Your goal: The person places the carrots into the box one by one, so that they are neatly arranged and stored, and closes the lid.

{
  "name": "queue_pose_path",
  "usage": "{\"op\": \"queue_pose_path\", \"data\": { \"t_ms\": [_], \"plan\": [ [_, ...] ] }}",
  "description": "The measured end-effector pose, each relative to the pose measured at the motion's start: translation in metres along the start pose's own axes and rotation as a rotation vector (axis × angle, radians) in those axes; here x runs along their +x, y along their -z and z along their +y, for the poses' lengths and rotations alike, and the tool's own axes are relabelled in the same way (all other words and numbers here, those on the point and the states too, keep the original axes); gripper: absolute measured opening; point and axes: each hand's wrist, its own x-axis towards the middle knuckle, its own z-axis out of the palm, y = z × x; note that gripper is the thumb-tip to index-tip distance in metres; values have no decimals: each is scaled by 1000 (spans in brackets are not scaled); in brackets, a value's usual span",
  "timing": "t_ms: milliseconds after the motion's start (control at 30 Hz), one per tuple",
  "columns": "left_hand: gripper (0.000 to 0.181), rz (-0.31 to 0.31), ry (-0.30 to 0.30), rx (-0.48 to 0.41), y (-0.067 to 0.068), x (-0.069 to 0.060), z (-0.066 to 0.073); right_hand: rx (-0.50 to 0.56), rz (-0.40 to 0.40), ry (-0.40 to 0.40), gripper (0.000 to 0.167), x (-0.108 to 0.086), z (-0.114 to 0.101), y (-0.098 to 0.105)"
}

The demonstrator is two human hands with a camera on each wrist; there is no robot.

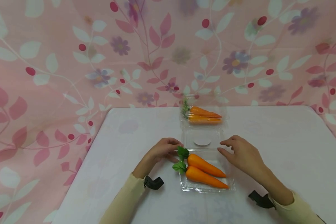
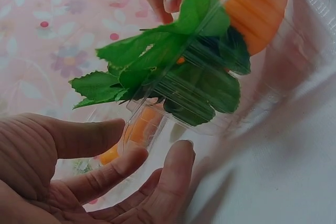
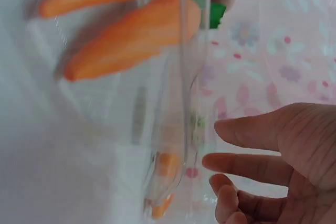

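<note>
A clear plastic clamshell box [image 1: 207,190] lies unfolded on the table, its lid [image 1: 189,137] laid back on the far side. Two orange carrots [image 1: 205,165] with green leaves [image 1: 180,167] are in the near half, and the leaves stick out over its left edge. At the left of the hinge is my left hand [image 1: 163,150], thumb and fingers spread beside the plastic edge; whether they touch it is hard to tell. My right hand [image 1: 245,155] is by the lid's right side. In the right wrist view its thumb [image 3: 249,132] and fingertips stand apart from the plastic.
Behind the lid, against the floral backdrop [image 1: 156,62], is another clear box [image 1: 225,116] holding carrots and small green sprigs [image 1: 185,109]. A white tabletop [image 1: 282,140] lies under everything. Black curved wrist mounts [image 1: 154,183] show at both sleeves.
</note>
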Motion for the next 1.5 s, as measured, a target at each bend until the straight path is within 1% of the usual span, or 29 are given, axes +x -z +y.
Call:
{"op": "queue_pose_path", "data": {
  "t_ms": [133, 233, 433, 667, 867, 1033, 1133, 1333, 1500],
  "plan": [
    [30, 8, 8, 0, 0, 0, 0, 4, 41, -65, 26, 3, 13, 0],
    [31, 12, 17, 2, -1, 0, -1, 3, 36, -104, 28, 3, 20, -2],
    [32, 11, 25, 24, -3, -5, -1, 29, -26, -132, 32, 3, 28, -5],
    [29, 4, 26, 23, -5, -11, -1, 101, -123, -167, 36, 3, 32, -2],
    [28, 0, 42, -3, -6, -12, -4, 171, -170, -154, 37, 2, 37, -3],
    [28, -21, 46, -18, -8, -14, -6, 199, -181, -156, 35, 1, 36, -5],
    [27, -35, 45, -10, -8, -15, -7, 211, -183, -157, 34, 0, 36, -6],
    [24, -45, 23, 9, -12, -19, -7, 237, -196, -141, 34, -3, 36, -3],
    [20, -41, 10, -4, -13, -21, -7, 258, -202, -143, 33, -5, 35, -2]
  ]
}}
